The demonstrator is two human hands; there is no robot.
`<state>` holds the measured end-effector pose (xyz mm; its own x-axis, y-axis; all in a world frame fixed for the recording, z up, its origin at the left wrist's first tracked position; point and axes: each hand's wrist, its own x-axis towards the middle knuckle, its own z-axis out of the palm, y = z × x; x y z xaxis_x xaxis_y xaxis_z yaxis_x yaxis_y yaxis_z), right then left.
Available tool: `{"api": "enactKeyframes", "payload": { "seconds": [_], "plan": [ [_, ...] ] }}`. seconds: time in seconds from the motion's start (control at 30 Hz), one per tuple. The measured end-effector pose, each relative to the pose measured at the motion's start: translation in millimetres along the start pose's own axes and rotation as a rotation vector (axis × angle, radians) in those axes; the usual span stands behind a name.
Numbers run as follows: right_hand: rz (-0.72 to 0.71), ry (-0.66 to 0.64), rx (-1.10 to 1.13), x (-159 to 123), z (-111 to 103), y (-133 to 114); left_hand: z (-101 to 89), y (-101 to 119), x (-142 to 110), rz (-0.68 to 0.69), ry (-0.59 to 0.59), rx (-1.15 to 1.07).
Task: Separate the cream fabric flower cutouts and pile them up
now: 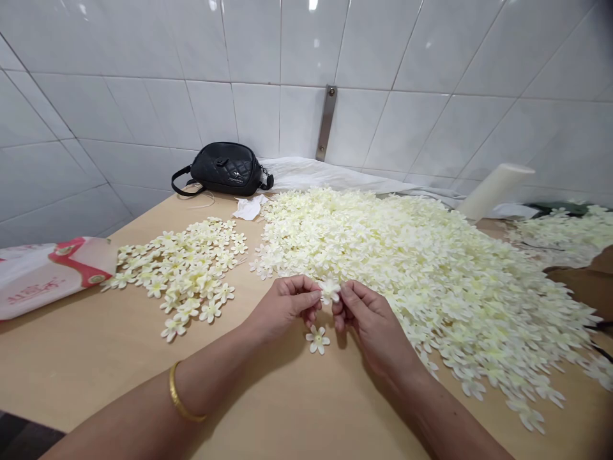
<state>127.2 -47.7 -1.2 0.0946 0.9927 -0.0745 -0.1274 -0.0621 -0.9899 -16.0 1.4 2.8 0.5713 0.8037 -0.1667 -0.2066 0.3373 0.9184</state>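
My left hand [286, 303] and my right hand [368, 319] meet over the wooden table [96, 358], both pinching one small cream fabric flower [329, 291] between their fingertips. A single loose flower [317, 339] lies flat on the table just below them. To the left lies a smaller spread of separated flowers [184, 271]. A big heap of the same flowers [416, 268] covers the table to the right, reaching my right hand. A gold bangle [181, 399] circles my left wrist.
A black quilted bag [225, 168] sits at the back against the white tiled wall. A red and white plastic bag [45, 271] lies at the left edge. A white roll [493, 190] and another flower pile [565, 233] lie at the far right.
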Motion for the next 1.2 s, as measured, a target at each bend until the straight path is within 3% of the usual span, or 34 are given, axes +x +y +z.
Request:
{"api": "enactKeyframes", "payload": {
  "seconds": [0.23, 0.6, 0.93, 1.2],
  "plan": [
    [-0.012, -0.030, -0.016, -0.9, -0.7, -1.9, 4.9, 6.1, -3.6, 0.051, 0.085, 0.205],
    [-0.019, 0.012, 0.013, 2.1, -2.0, 0.5, -0.6, 0.7, -0.9, -0.018, 0.006, 0.091],
    [-0.083, -0.008, -0.244, -2.0, 1.4, -2.2, -2.0, 0.8, 0.0, 0.017, 0.016, -0.049],
    [-0.273, 0.095, -0.455, -6.7, 5.7, -0.7, -1.0, 0.4, -1.3, 0.023, 0.001, -0.048]
  ]
}}
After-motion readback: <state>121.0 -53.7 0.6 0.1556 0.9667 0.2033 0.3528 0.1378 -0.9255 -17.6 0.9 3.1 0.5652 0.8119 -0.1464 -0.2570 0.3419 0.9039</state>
